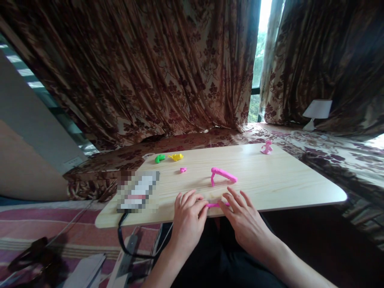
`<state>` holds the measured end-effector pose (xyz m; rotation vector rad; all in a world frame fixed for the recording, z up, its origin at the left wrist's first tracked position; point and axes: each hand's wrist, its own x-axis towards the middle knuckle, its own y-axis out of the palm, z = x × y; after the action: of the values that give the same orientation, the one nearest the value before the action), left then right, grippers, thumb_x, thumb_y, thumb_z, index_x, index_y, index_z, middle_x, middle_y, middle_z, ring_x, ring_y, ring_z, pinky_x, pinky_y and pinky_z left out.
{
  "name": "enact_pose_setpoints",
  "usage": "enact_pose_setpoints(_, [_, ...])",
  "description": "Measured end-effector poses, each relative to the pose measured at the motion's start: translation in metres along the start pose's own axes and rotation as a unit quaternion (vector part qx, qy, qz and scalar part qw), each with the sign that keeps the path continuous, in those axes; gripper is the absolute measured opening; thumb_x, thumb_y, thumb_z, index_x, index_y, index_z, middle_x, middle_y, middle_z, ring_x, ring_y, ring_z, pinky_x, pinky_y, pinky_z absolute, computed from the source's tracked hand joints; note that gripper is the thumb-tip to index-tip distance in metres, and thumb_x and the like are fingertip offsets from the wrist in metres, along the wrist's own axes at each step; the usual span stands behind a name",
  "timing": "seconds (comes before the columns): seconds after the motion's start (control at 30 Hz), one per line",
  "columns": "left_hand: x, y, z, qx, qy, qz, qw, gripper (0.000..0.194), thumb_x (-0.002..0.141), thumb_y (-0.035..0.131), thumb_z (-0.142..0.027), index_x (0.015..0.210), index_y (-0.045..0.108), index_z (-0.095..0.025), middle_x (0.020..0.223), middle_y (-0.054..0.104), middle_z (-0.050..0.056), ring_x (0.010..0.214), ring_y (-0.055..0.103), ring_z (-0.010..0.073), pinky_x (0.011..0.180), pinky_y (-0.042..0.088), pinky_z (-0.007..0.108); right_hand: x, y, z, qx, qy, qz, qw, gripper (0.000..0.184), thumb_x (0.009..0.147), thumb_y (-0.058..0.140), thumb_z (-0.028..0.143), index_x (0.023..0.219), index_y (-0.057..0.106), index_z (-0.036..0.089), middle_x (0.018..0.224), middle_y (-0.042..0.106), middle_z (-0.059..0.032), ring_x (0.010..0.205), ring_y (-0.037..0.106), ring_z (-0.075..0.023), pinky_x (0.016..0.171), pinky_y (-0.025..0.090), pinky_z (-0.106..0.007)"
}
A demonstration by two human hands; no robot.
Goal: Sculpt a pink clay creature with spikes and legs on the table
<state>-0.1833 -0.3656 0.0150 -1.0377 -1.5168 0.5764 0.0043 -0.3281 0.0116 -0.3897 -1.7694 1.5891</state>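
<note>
A: Pink clay strip (215, 205) sits at the near edge of the table (300, 176), about mid-width, lying flat between both hands. That's the piece being worked.

B: Start big. What carries it all?

A: Light wood tabletop, rounded corners. Behind it, brown patterned curtains (150, 72). White lamp (316, 112) past the far right corner, off the table.

B: Hands?

A: Left hand (188, 216) rests palm down at the near edge, fingers spread slightly, fingertips on the left end of the strip. Right hand (241, 218) same posture, fingers fanned, thumb side on the right end. Neither is clamped around it; whether they pinch or only press it I cannot tell.

B: Other things on the table?

A: Blurred flat object (138, 191) near the near left corner, a black cable (123, 236) dropping off the edge below it. Bent pink clay arch (222, 175) standing just beyond the hands, mid-table. Small pink figure (266, 147) at the far edge toward the right corner. Yellow clay piece (176, 157) and green clay piece (159, 158) side by side near the far left corner. Tiny pink lump (183, 170) between those and the arch.

B: Anything touching the strip besides hands?

A: Only the table.
</note>
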Motion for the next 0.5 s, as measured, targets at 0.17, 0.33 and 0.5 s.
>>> enact_pose_setpoints(0.17, [-0.008, -0.003, -0.006, 0.024, 0.025, 0.002, 0.999, 0.027, 0.088, 0.045, -0.017, 0.102, 0.066, -0.025, 0.105, 0.065, 0.004, 0.118, 0.046, 0.0252, 0.107, 0.022, 0.053, -0.007, 0.000, -0.001, -0.004, -0.029, -0.005, 1.000, 0.057, 0.081, 0.046, 0.011, 0.136, 0.040, 0.021, 0.136, 0.046, -0.0104, 0.136, 0.020, -0.0291, 0.109, 0.018, -0.051])
enact_pose_setpoints(0.33, [-0.011, -0.003, -0.006, 0.059, 0.018, 0.030, 0.998, 0.034, 0.086, 0.042, -0.012, 0.111, 0.062, -0.022, 0.117, 0.061, 0.005, 0.125, 0.040, 0.0270, 0.108, 0.019, 0.055, 0.001, -0.001, -0.003, -0.006, -0.003, -0.005, 1.000, 0.057, 0.079, 0.047, 0.009, 0.134, 0.044, 0.019, 0.137, 0.045, -0.0126, 0.136, 0.022, -0.0306, 0.108, 0.021, -0.051])
enact_pose_setpoints(0.5, [-0.020, -0.006, -0.008, 0.068, 0.030, 0.055, 0.996, 0.042, 0.083, 0.040, -0.009, 0.119, 0.058, -0.023, 0.123, 0.059, 0.005, 0.128, 0.038, 0.0260, 0.110, 0.016, 0.054, -0.007, -0.002, -0.002, -0.006, -0.028, 0.001, 1.000, 0.055, 0.080, 0.047, 0.012, 0.135, 0.043, 0.021, 0.138, 0.045, -0.0104, 0.137, 0.020, -0.0296, 0.109, 0.019, -0.051])
